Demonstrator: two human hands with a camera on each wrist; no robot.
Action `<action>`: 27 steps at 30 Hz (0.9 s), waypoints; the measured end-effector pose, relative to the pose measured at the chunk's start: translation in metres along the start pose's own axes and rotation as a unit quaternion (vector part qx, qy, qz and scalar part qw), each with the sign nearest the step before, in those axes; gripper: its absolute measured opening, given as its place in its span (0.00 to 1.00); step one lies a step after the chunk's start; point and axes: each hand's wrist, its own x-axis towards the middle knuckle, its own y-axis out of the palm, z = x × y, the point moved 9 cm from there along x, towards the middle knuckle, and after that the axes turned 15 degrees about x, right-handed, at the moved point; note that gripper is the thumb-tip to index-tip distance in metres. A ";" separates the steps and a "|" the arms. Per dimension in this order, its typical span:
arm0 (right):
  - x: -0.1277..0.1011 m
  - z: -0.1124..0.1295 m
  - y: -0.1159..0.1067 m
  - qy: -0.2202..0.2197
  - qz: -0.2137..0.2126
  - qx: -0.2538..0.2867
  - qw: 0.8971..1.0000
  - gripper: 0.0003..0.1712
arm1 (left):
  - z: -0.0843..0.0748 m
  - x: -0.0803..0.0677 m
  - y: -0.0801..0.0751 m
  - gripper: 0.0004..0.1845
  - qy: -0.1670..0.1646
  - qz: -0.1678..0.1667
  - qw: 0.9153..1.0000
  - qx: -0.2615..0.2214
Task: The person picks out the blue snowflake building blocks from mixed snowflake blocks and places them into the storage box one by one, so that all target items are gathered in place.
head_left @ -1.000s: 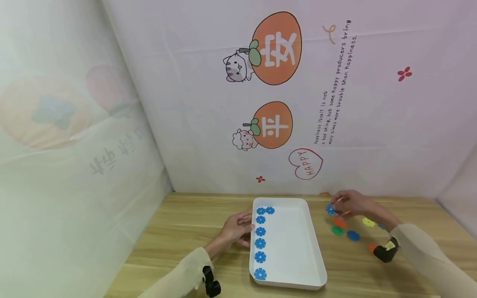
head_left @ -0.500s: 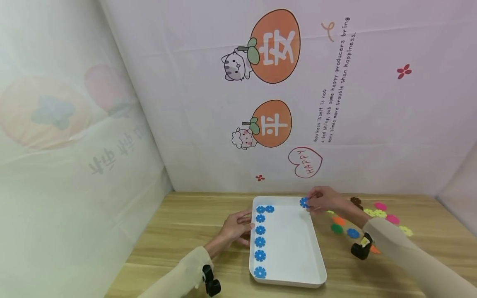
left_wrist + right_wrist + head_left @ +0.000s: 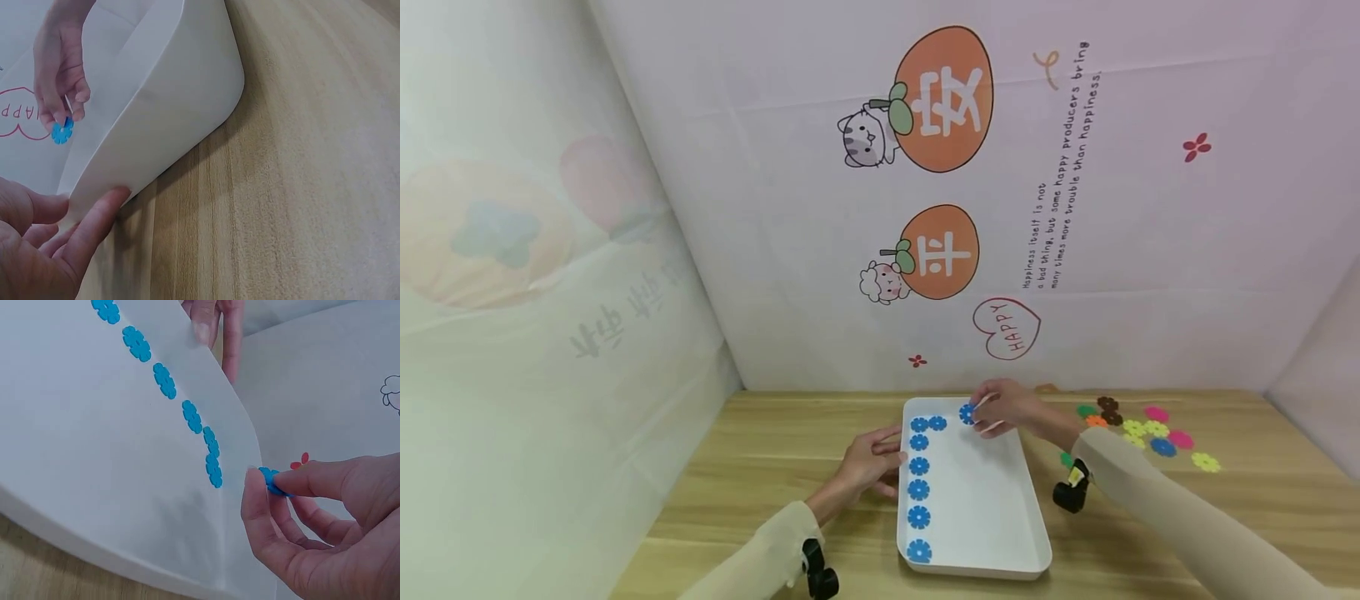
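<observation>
Over tray's far end [image 3: 925,402], blue flower piece [image 3: 967,413] pinched

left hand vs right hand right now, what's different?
The left hand lies with straight fingers against the left wall of the white tray and holds nothing; the right hand pinches a blue flower piece. The left hand stays outside the tray on the table; the right hand is over the tray's far end, near the blue pieces lined up inside. Both are bare, with cream sleeves.
</observation>
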 end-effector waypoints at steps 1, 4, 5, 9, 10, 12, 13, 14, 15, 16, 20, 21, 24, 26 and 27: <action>0.001 0.000 0.002 0.003 0.000 -0.006 1.000 0.14 | 0.000 0.000 0.000 0.30 0.001 0.001 1.000 0.001; 0.006 -0.004 0.007 0.022 -0.005 -0.009 1.000 0.13 | -0.001 0.000 0.002 0.30 0.003 0.005 1.000 0.000; 0.008 -0.006 0.009 0.029 -0.005 -0.011 1.000 0.12 | -0.002 0.000 0.002 0.29 0.003 0.005 1.000 0.001; 0.013 -0.009 0.018 0.050 -0.009 -0.025 0.998 0.10 | -0.003 -0.001 0.001 0.30 0.006 0.005 1.000 -0.003; 0.014 -0.009 0.021 0.054 -0.010 -0.030 0.998 0.10 | -0.003 -0.002 0.001 0.30 0.007 0.005 1.000 -0.003; 0.017 -0.010 0.024 0.055 -0.012 -0.036 0.998 0.09 | -0.005 -0.003 0.000 0.30 0.013 0.006 1.000 -0.002; 0.018 -0.011 0.026 0.056 -0.014 -0.038 0.998 0.09 | -0.005 -0.003 0.000 0.30 0.016 0.006 1.000 -0.002; 0.019 -0.011 0.028 0.056 -0.015 -0.043 0.997 0.09 | -0.006 -0.004 -0.001 0.30 0.019 0.007 1.000 0.001; 0.020 -0.012 0.029 0.056 -0.016 -0.043 0.997 0.09 | -0.006 -0.004 -0.001 0.30 0.020 0.009 1.000 0.000; 0.022 -0.013 0.031 0.057 -0.015 -0.044 0.997 0.09 | -0.007 -0.005 -0.001 0.30 0.022 0.009 1.000 0.002; 0.028 -0.017 0.036 0.049 -0.005 -0.063 0.997 0.07 | -0.006 -0.005 -0.003 0.30 0.023 0.008 1.000 0.001; 0.029 -0.018 0.037 0.049 -0.004 -0.066 0.997 0.07 | -0.005 -0.005 -0.003 0.30 0.023 0.008 1.000 -0.002; 0.030 -0.019 0.038 0.052 -0.006 -0.080 0.995 0.05 | -0.005 -0.005 -0.003 0.30 0.026 0.011 1.000 -0.005; 0.029 -0.020 0.038 0.055 -0.012 -0.089 0.994 0.04 | -0.006 -0.004 -0.002 0.30 0.027 0.012 1.000 -0.006; 0.029 -0.020 0.038 0.055 -0.015 -0.094 0.994 0.04 | -0.006 -0.004 -0.002 0.30 0.027 0.012 1.000 -0.007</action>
